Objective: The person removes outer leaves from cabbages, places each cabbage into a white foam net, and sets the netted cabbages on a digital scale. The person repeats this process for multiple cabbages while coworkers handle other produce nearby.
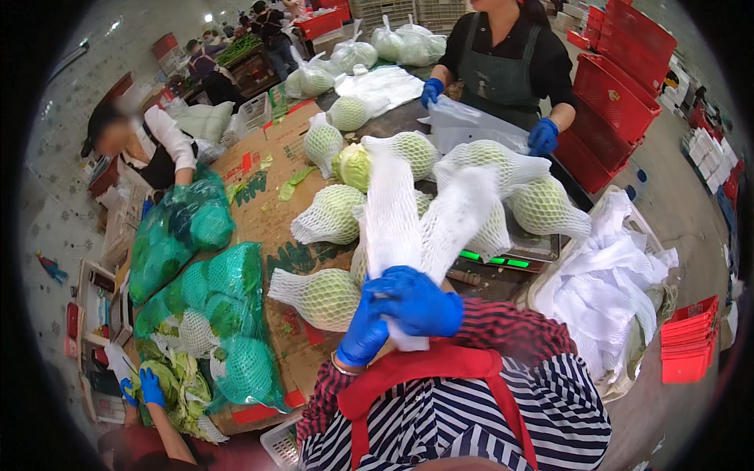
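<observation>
Both my hands, in blue gloves, meet in front of my chest around flattened white foam net sleeves (392,215). My right hand (421,300) lies over them, and my left hand (363,335) grips them from the left. A second white sleeve (459,218) fans out to the right from the same grip. Just left of my hands lies a cabbage in a foam net (330,297). Another netted cabbage (333,213) sits farther up. Beyond the sleeves, a bare cabbage (353,166) rests among several netted ones, partly hidden.
A scale (530,244) with a lit green display bears netted cabbages on the right. Beside it stands a sack of white sleeves (601,288). Green net bags of cabbages (235,300) lie at left. Co-workers stand around the table; one opposite holds a clear plastic bag (477,126).
</observation>
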`<state>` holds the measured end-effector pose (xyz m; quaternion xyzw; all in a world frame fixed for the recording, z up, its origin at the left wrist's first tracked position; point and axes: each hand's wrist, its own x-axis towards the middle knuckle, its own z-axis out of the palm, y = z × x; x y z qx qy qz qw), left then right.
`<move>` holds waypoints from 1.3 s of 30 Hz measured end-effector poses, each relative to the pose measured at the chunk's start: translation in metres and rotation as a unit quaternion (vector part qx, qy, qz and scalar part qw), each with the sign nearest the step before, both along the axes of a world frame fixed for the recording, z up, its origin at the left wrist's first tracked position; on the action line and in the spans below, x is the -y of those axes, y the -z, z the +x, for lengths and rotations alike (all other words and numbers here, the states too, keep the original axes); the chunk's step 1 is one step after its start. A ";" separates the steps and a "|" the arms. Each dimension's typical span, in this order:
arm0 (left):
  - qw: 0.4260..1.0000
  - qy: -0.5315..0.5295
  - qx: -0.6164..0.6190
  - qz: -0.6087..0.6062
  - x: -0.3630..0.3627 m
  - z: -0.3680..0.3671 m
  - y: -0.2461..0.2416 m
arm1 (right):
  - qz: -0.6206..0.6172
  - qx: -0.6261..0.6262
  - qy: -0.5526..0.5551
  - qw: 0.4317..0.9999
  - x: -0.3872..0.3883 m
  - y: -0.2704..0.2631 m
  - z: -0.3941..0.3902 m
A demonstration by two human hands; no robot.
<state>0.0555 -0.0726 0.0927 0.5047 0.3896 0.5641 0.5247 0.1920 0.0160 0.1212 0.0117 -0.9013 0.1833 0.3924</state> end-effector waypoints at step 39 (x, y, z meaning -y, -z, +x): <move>0.904 -0.409 -0.123 0.027 0.092 -0.050 0.004 | 0.171 0.226 0.081 0.956 0.011 0.036 -0.088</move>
